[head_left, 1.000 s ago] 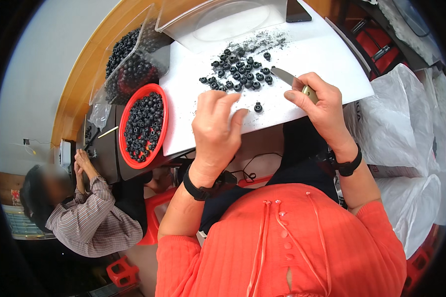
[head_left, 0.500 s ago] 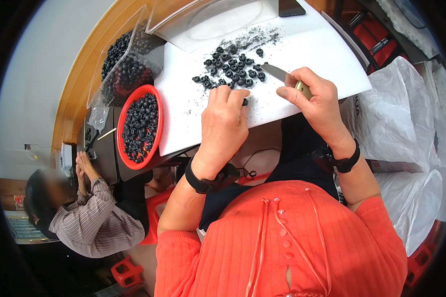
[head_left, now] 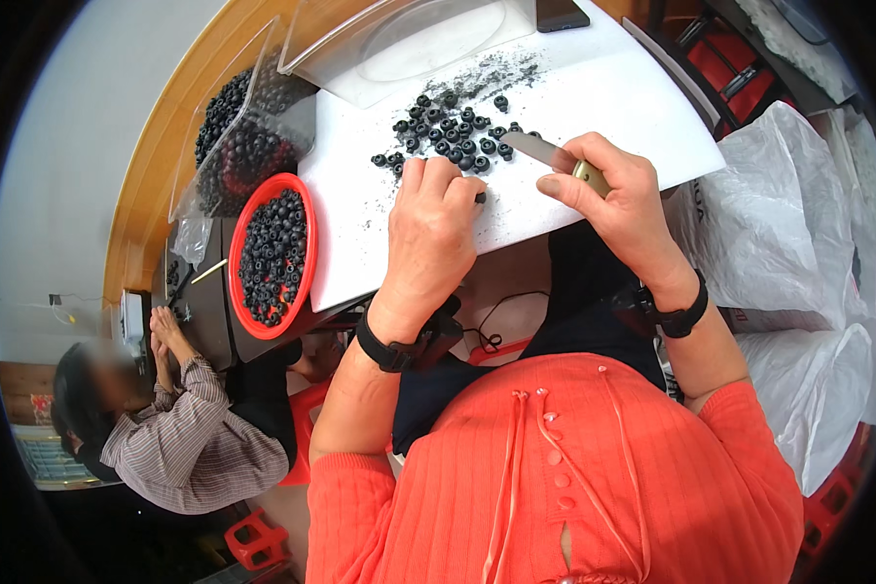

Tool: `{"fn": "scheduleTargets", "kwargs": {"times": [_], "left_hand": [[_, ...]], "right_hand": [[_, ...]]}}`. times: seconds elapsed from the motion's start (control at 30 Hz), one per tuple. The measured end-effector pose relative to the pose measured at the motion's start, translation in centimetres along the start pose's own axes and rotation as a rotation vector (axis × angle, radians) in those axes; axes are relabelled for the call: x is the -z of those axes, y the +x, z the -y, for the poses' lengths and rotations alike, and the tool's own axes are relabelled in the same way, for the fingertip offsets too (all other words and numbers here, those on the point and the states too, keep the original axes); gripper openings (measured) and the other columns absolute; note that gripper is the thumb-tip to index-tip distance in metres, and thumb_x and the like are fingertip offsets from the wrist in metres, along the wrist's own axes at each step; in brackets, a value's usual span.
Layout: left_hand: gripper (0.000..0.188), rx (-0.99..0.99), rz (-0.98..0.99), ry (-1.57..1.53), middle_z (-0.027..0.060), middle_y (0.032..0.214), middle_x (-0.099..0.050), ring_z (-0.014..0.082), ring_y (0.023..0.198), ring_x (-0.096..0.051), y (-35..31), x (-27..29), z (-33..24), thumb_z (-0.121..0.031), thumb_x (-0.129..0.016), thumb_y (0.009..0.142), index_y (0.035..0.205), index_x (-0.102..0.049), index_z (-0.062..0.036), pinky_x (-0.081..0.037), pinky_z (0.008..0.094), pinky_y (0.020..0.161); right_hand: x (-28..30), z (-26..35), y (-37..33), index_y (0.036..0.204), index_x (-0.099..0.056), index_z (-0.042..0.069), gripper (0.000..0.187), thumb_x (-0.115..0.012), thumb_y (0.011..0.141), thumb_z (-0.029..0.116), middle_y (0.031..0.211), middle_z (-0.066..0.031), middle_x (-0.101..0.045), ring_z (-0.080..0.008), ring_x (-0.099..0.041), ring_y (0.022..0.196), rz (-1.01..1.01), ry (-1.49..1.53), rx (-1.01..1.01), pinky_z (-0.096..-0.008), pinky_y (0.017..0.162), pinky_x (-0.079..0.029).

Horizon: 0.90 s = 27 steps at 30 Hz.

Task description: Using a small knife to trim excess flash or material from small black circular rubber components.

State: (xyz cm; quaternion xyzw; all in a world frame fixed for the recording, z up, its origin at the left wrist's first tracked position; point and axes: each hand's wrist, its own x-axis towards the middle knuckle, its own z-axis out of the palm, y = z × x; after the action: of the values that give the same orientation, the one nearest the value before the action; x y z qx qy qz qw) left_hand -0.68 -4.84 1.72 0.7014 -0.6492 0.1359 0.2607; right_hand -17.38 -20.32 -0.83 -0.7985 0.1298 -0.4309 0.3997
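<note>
My right hand (head_left: 621,202) is wrapped round the yellowish handle of a knife (head_left: 543,152), its blade pointing left above the white tabletop. My left hand (head_left: 428,224) is closed near the table's front edge, pinching a small round black part (head_left: 480,198) that shows at its fingertips. Just beyond my left fingers lies a loose pile of similar black parts (head_left: 448,127), knobbed and ring-like on one side. Dark crumbs and shavings (head_left: 492,78) are scattered behind and around the pile.
Left of the white tabletop (head_left: 642,107) stands a red basket (head_left: 311,234) of black parts. Behind it is a clear bin (head_left: 190,165) holding more. Another clear box (head_left: 331,73) and a dark phone (head_left: 562,13) lie at the back. White bags (head_left: 769,214) stand right; a co-worker (head_left: 190,438) sits left.
The view has shifted slightly. My left hand has moved a little left, still pinching the black part. The knife blade has come slightly nearer to me.
</note>
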Motion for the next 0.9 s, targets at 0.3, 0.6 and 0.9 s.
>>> {"fn": "scheduleTargets", "kwargs": {"times": [0.3, 0.6, 0.9], "left_hand": [[0.026, 0.096, -0.087, -0.07, 0.0121, 0.095, -0.059, 0.0338, 0.091, -0.059, -1.6, 0.8, -0.1, 0.009, -0.068, 0.077, 0.1, -0.065, -0.0029, -0.051, 0.0425, 0.074], [0.02, 0.128, -0.15, -0.066, 0.0105, 0.093, -0.06, 0.0255, 0.081, -0.059, -2.6, 1.4, 0.4, 0.007, -0.066, 0.083, 0.101, -0.068, -0.0014, -0.05, 0.036, 0.066], [0.024, 0.589, -0.21, -1.254, 0.0061, 0.097, -0.066, 0.0107, 0.08, -0.06, -4.1, 2.5, 0.8, -0.003, -0.066, 0.096, 0.119, -0.068, 0.0057, -0.045, 0.0229, 0.061]], "right_hand": [[0.9, 0.9, -0.3, 0.09, -0.066, 0.002, 0.026, -0.074, 0.095, 0.026, 0.062, -0.0065, -0.057, -0.0145, -0.049, 0.052, 0.001, 0.113, -0.058, -0.0296, 0.05, -0.037], [-1.3, 1.7, 0.5, 0.082, -0.065, 0.004, 0.029, -0.075, 0.093, 0.03, 0.057, -0.0097, -0.052, -0.0204, -0.05, 0.048, 0.08, 0.041, -0.058, -0.0335, 0.049, -0.038], [-3.2, 3.6, 0.7, 0.078, -0.065, 0.006, 0.033, -0.077, 0.089, 0.035, 0.061, -0.0119, -0.058, -0.0287, -0.059, 0.054, 0.187, -0.119, 0.0, -0.0387, 0.051, -0.043]]}}
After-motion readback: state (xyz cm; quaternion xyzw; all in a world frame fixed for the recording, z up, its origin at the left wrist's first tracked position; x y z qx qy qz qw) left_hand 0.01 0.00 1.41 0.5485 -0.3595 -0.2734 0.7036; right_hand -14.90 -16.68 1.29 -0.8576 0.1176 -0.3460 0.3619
